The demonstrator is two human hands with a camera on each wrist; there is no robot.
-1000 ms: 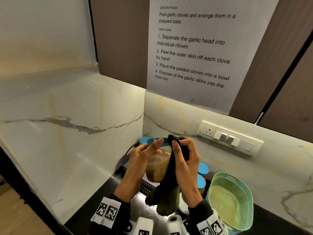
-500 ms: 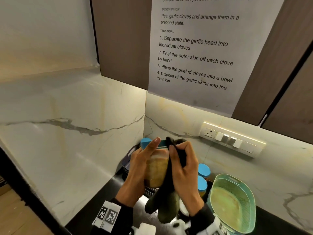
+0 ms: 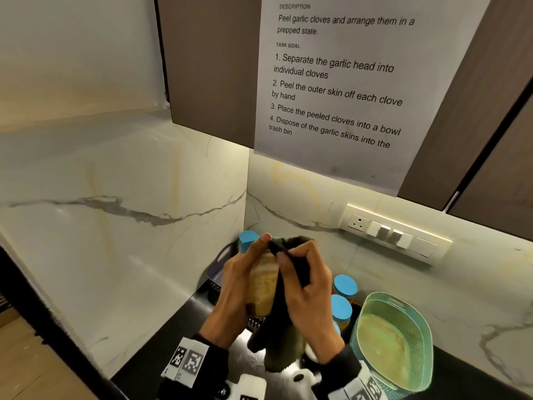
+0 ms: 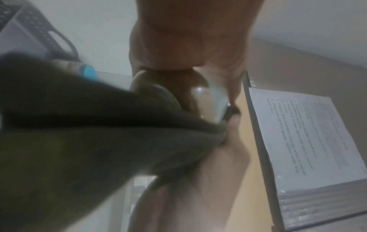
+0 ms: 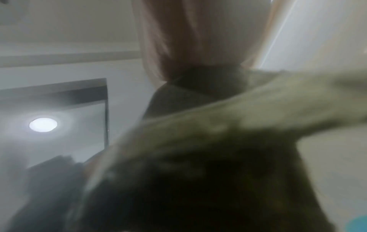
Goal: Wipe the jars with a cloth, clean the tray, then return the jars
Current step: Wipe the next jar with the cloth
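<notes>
My left hand (image 3: 242,281) grips a clear jar (image 3: 263,287) of yellowish-brown contents, held up over the counter corner. My right hand (image 3: 308,287) holds a dark olive cloth (image 3: 284,342) wrapped over the jar's top and right side; the cloth hides the lid and hangs down below the hand. In the left wrist view the jar's base (image 4: 178,92) shows under the palm, with the cloth (image 4: 79,133) beside it. The right wrist view is blurred, filled by the cloth (image 5: 198,157). Other blue-lidded jars (image 3: 344,285) stand on the counter to the right.
A grey perforated tray (image 3: 217,267) with one blue-lidded jar (image 3: 247,239) sits in the corner behind my hands. A teal basket (image 3: 398,339) stands at the right on the black counter (image 3: 150,359). Marble walls, a switch panel (image 3: 395,233) and a paper sheet (image 3: 331,82) on the cabinet close the space.
The right hand has drawn the cloth up over the jar's lid, which showed blue a second ago. The left hand keeps its grip on the jar.
</notes>
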